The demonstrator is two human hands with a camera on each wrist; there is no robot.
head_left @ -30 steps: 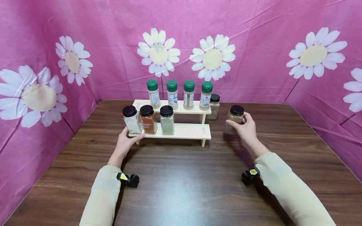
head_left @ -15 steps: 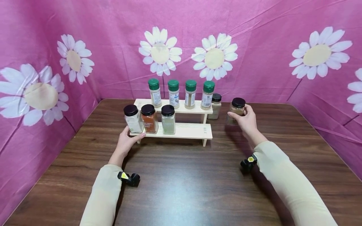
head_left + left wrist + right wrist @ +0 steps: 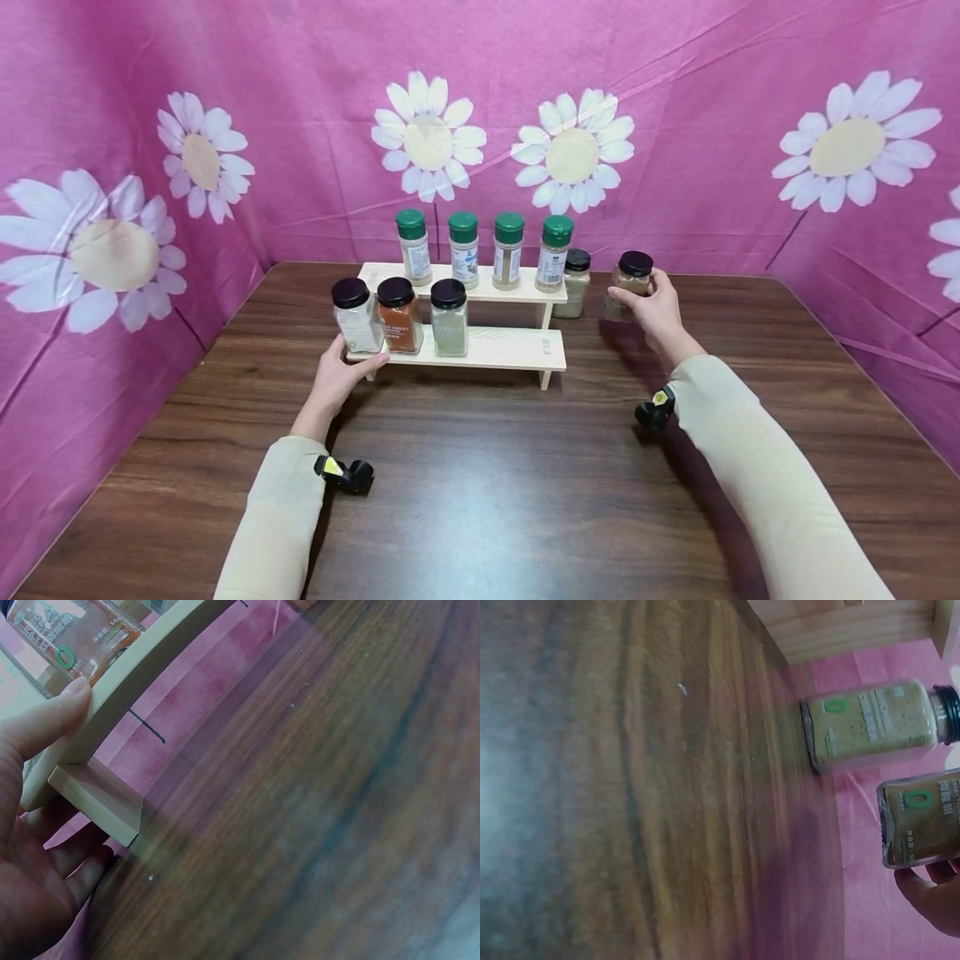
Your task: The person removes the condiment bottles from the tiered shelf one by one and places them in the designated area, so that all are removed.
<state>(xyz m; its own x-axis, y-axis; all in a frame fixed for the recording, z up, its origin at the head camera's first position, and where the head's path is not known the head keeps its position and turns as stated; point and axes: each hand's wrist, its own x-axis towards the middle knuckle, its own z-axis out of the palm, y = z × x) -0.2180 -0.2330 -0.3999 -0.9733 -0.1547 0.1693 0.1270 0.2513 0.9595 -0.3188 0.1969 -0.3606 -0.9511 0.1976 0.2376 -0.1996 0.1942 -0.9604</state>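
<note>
My left hand (image 3: 339,379) grips the left end of a two-tier wooden spice rack (image 3: 510,350). In the left wrist view its thumb presses on the shelf edge, with the other fingers around the rack's leg (image 3: 101,806). To the right of the rack, my right hand (image 3: 662,315) holds a black-lidded spice jar (image 3: 926,817) of brown powder between thumb and fingers. Beyond the rack's right end stands another black-lidded jar (image 3: 870,724), with speckled pale contents. On the lower tier are a jar of white powder (image 3: 358,327), one of red powder (image 3: 401,327) and one of pale green powder (image 3: 449,330).
Several green-capped spice bottles (image 3: 464,254) line the upper tier. The rack stands on a dark wood-grain table (image 3: 465,475). A pink cloth (image 3: 300,125) with large white daisies hangs behind the table and along its sides.
My right hand has carried the brown jar away from me, toward the back of the table beside the standing jar. The left hand keeps its grip on the rack; the view has shifted slightly.
</note>
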